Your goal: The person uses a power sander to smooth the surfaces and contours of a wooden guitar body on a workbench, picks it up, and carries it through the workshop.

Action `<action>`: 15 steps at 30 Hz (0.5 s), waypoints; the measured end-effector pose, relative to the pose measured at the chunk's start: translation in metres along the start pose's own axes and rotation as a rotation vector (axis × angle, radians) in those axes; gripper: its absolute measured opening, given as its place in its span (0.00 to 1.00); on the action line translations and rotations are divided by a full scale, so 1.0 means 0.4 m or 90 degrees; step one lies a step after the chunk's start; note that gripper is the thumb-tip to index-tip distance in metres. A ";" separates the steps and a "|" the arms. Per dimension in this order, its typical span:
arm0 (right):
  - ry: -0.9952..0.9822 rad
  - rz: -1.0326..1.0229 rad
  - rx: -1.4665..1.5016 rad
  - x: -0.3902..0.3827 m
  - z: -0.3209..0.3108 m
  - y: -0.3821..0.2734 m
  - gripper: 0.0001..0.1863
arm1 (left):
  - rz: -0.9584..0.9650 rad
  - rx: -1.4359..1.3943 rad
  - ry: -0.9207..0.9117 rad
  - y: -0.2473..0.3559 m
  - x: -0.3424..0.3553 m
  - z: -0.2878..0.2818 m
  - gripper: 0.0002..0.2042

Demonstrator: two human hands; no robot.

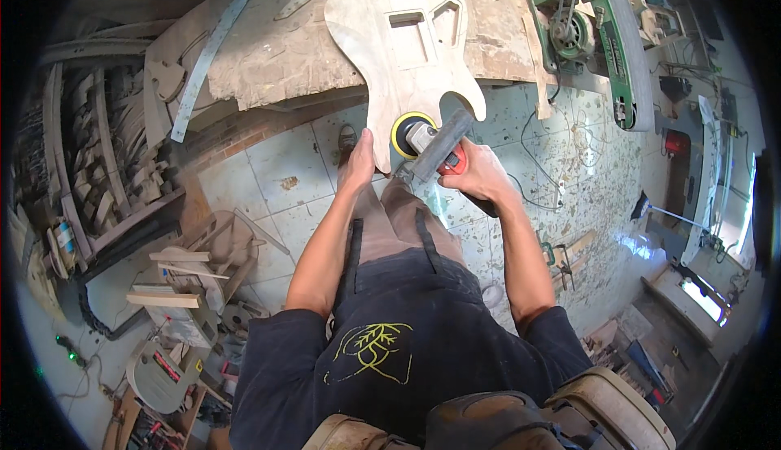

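A pale wooden guitar body (394, 27), with routed cavities, lies on the workbench and juts past its near edge. My left hand (358, 161) is closed on the guitar body's near-left end. My right hand (476, 173) grips a red power sander (451, 159), whose round yellow-rimmed pad (400, 135) rests against the wood between the two near prongs. A long grey piece (439, 142) lies diagonally across the sander; I cannot make out whether it is attached.
The scuffed workbench (260, 67) holds a long metal strip (213, 51). A green belt machine (602, 43) stands at upper right, with cords on the tiled floor (285, 230) below. Wood offcuts fill a rack (106, 165) at left; a wooden stand (175, 299) is below it.
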State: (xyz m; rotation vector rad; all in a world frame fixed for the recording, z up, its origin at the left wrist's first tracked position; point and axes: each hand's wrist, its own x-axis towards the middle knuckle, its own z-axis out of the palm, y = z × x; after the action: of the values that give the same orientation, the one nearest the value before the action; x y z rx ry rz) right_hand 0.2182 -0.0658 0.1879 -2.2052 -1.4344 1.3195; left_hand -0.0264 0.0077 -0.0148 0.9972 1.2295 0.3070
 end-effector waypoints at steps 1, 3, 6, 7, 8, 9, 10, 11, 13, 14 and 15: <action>-0.001 -0.001 0.000 0.002 0.004 0.001 0.36 | 0.010 0.000 0.005 0.000 -0.002 0.001 0.44; 0.007 0.006 -0.019 0.004 0.011 0.013 0.36 | 0.019 -0.001 0.006 0.009 -0.005 0.009 0.44; -0.007 0.008 -0.012 -0.001 0.014 0.019 0.37 | 0.002 -0.014 -0.003 0.005 -0.003 0.004 0.44; -0.008 0.006 -0.012 -0.002 0.015 0.018 0.37 | 0.009 0.002 0.007 0.001 -0.001 -0.001 0.44; -0.004 0.008 -0.011 -0.005 0.015 0.018 0.37 | 0.015 0.019 0.013 0.003 0.000 0.000 0.44; 0.001 0.010 -0.010 -0.006 0.014 0.017 0.37 | 0.015 0.018 0.013 0.005 -0.001 0.002 0.44; 0.002 0.010 -0.010 -0.006 0.011 0.017 0.37 | 0.017 0.015 0.014 0.006 -0.003 0.005 0.45; 0.005 0.006 0.003 -0.009 0.006 0.009 0.37 | 0.018 0.012 0.013 0.008 -0.006 0.008 0.45; 0.009 0.004 0.017 -0.009 0.005 0.008 0.36 | 0.008 -0.007 0.004 0.015 -0.008 0.013 0.45; 0.014 0.002 0.004 -0.004 0.006 0.010 0.36 | -0.001 -0.027 -0.001 0.015 -0.006 0.013 0.45; 0.019 0.000 -0.009 0.000 0.007 0.013 0.36 | 0.000 -0.026 -0.002 0.014 -0.003 0.012 0.45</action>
State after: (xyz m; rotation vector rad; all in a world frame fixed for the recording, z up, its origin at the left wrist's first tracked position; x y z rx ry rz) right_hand 0.2196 -0.0695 0.1833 -2.2243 -1.4364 1.2746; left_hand -0.0211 0.0077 -0.0097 0.9625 1.2158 0.3290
